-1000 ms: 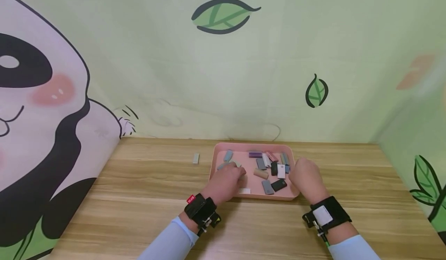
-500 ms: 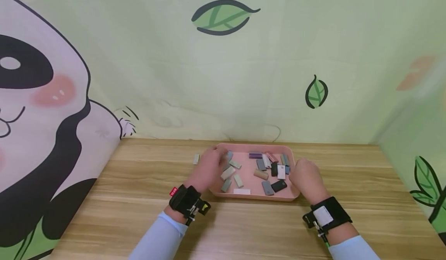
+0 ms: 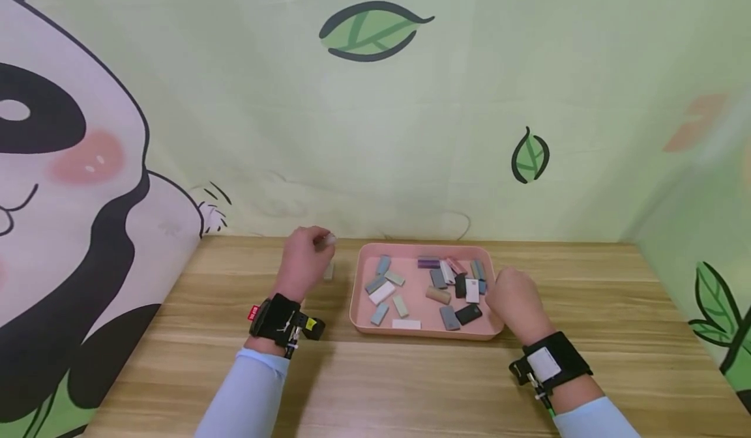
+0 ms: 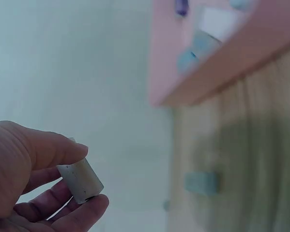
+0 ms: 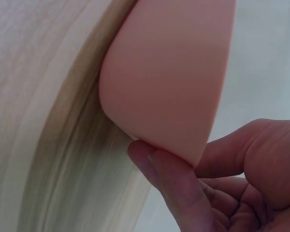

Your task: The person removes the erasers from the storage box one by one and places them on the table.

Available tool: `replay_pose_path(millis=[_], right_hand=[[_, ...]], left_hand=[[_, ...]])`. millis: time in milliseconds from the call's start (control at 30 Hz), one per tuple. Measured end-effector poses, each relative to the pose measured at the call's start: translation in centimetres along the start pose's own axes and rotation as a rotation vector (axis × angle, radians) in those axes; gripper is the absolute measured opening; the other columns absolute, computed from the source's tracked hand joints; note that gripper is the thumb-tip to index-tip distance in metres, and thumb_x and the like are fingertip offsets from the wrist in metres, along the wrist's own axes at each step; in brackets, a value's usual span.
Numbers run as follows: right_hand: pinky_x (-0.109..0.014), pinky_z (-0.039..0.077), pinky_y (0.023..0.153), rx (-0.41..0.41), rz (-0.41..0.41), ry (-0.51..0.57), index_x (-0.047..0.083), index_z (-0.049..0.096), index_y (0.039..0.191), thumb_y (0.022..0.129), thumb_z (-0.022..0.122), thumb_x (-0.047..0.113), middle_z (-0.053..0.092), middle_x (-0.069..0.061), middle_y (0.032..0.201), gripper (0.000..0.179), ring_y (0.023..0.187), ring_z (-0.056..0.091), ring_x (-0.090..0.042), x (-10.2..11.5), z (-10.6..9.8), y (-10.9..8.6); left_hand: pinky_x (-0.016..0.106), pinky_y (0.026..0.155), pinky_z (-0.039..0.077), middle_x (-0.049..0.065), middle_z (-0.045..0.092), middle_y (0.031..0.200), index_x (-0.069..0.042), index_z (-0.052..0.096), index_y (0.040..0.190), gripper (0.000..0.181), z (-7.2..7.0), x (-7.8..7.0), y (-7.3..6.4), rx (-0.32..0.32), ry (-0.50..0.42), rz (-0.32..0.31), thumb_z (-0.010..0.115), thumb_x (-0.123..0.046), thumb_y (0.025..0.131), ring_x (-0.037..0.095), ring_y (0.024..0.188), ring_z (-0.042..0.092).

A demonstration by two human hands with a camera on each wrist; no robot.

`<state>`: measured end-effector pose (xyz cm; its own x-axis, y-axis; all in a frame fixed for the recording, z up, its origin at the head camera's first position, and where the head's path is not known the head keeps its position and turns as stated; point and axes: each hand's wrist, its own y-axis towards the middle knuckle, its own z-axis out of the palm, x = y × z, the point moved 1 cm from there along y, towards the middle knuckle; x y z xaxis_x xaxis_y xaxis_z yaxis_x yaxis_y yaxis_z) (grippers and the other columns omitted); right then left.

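Note:
My left hand is raised off the table, left of the pink tray. Between thumb and fingertips it pinches a small whitish-grey block, tilted and dotted with dark specks. Beneath and just right of that hand, a second pale block lies on the wooden table, partly covered by the hand in the head view. At the tray's right side my right hand grips the tray wall, thumb on one side and fingers against the outer face.
Several small blocks lie loose in the tray: pale and blue-grey ones such as a white block on the left, a purple block at the back, a black block on the right. A printed cloth wall stands behind the table.
From over the tray's left half, my left hand has moved left past the rim, and a small whitish-grey block now shows in its fingers. The right hand stays at the tray's side.

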<state>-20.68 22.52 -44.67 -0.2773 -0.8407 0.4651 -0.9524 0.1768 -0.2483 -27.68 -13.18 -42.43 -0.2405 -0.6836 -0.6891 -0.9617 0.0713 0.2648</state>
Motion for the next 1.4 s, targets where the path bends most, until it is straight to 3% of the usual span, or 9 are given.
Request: replay_pose_path(millis=[233, 400, 567, 833, 1200, 1400], right_hand=[[-0.025, 0.037, 0.045, -0.016, 0.006, -0.003, -0.004, 0.063, 0.084, 0.085, 0.055, 0.007, 0.052, -0.01, 0.065, 0.014, 0.055, 0.054, -0.02, 0.0, -0.2, -0.1], [-0.024, 0.037, 0.043, 0.009, 0.017, 0.016, -0.004, 0.063, 0.085, 0.085, 0.054, 0.006, 0.051, -0.009, 0.065, 0.014, 0.053, 0.054, -0.02, 0.1, -0.1, -0.1], [-0.024, 0.037, 0.043, -0.002, 0.014, 0.013, -0.003, 0.063, 0.085, 0.085, 0.053, 0.006, 0.053, -0.01, 0.067, 0.013, 0.055, 0.054, -0.02, 0.1, -0.1, 0.0], [-0.024, 0.038, 0.044, 0.006, 0.019, 0.021, -0.004, 0.062, 0.086, 0.085, 0.054, 0.006, 0.053, -0.011, 0.068, 0.013, 0.055, 0.054, -0.02, 0.0, 0.0, 0.0], [-0.024, 0.039, 0.044, 0.009, 0.034, 0.035, -0.003, 0.062, 0.086, 0.085, 0.053, 0.006, 0.054, -0.011, 0.069, 0.013, 0.055, 0.055, -0.02, -0.3, 0.0, 0.1], [-0.024, 0.039, 0.044, 0.01, 0.034, 0.044, -0.003, 0.062, 0.086, 0.085, 0.053, 0.006, 0.054, -0.011, 0.068, 0.013, 0.055, 0.055, -0.02, -0.2, 0.0, 0.1]], left_hand=[[0.036, 0.077, 0.052, 0.011, 0.064, 0.102, -0.003, 0.063, 0.114, 0.03, 0.7, 2.8, -0.3, 0.009, -0.021, -0.148, 0.063, -0.013, 0.085, 0.023, 0.092, 0.06], [0.033, 0.071, 0.05, 0.009, 0.063, 0.097, -0.005, 0.064, 0.111, 0.029, 1.2, 4.9, -0.7, -0.05, 0.016, -0.229, 0.063, -0.018, 0.086, 0.022, 0.086, 0.058], [0.032, 0.067, 0.047, 0.01, 0.063, 0.094, -0.004, 0.065, 0.109, 0.029, 1.4, 6.1, -0.8, -0.106, 0.06, -0.265, 0.063, -0.022, 0.087, 0.023, 0.081, 0.057], [0.029, 0.062, 0.045, 0.009, 0.064, 0.091, -0.003, 0.066, 0.108, 0.03, 1.9, 6.4, -1.1, -0.107, 0.083, -0.301, 0.062, -0.025, 0.088, 0.021, 0.077, 0.056], [0.029, 0.058, 0.042, 0.008, 0.064, 0.083, -0.004, 0.069, 0.094, 0.024, 2.3, 6.2, -1.3, -0.164, 0.163, -0.333, 0.062, -0.026, 0.088, 0.022, 0.07, 0.055], [0.029, 0.054, 0.04, 0.008, 0.062, 0.076, -0.005, 0.069, 0.086, 0.022, 2.5, 6.3, -1.2, -0.158, 0.183, -0.359, 0.06, -0.026, 0.088, 0.022, 0.065, 0.055]])
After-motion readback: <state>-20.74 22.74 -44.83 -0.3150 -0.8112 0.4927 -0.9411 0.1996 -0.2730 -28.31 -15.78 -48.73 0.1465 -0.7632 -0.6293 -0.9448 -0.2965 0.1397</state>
